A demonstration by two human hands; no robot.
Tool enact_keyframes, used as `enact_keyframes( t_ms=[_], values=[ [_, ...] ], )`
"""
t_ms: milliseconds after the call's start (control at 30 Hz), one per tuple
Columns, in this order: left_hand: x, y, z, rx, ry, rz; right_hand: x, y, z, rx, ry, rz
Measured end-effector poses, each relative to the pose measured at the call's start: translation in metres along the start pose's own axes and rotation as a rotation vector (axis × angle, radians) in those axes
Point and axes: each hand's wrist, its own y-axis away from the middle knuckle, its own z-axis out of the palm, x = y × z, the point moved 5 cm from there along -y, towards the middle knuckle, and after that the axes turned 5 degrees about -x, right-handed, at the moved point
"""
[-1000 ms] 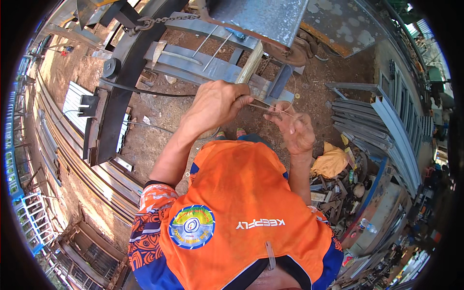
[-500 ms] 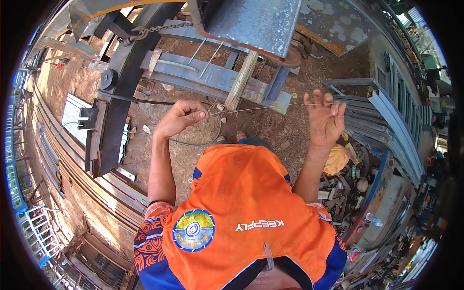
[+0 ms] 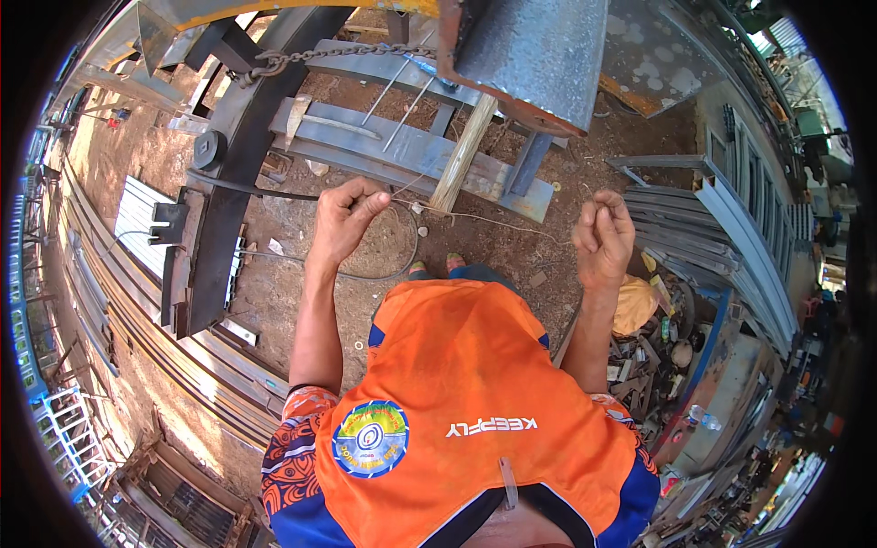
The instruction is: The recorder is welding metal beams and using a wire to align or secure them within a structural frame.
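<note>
Brown ground (image 3: 516, 260) lies below a thin strand (image 3: 502, 222) running left to right, pinched by both hands (image 3: 346, 219) (image 3: 604, 239), curled nearly closed.

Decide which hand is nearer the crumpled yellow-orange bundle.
Right. In the picture, the right hand appears just above and slightly left of the yellow-orange bundle; the left hand is much farther off, to the bundle's upper left.

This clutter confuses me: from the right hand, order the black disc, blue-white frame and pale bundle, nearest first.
From the right hand, head view:
1. Pale bundle: left, ahead
2. Black disc: farther left
3. Blue-white frame: far left
</note>
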Motion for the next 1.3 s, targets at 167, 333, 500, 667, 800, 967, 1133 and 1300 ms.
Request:
enact_keyframes(
  t_ms=[167, 333, 500, 667, 800, 967, 1133, 1300],
  values=[
    [0.007, -0.015, 0.009, -0.175, 0.235, 0.057, 0.040, 0.036, 0.001, -0.184, -0.199, 0.530],
    [0.018, -0.031, 0.027, -0.331, 0.162, -0.010, 0.052, 0.064, 0.014, -0.551, 0.116, 0.714],
    [0.040, -0.049, 0.031, -0.377, 0.053, 0.035, 0.062, 0.072, 0.054, -0.841, 0.081, 0.630],
    [0.066, -0.054, 0.054, -0.633, -0.018, 0.179, 0.054, 0.041, 0.080, -0.799, 0.141, 0.716],
    [0.079, -0.065, 0.065, -0.687, -0.033, 0.252, 0.048, 0.011, 0.079, -0.792, 0.685, 0.461],
    [0.091, -0.072, 0.066, -0.199, 0.014, 0.401, 0.047, 0.014, 0.086, -0.587, 0.039, 0.584],
    [0.056, -0.036, 0.059, -0.088, 0.188, 0.251, 0.059, 0.017, 0.082, -0.275, -0.278, 0.527],
    [0.067, 0.018, 0.110, -0.326, 0.459, 0.358, 0.061, 0.007, 0.080, -0.160, -0.398, 0.534]
  ],
)
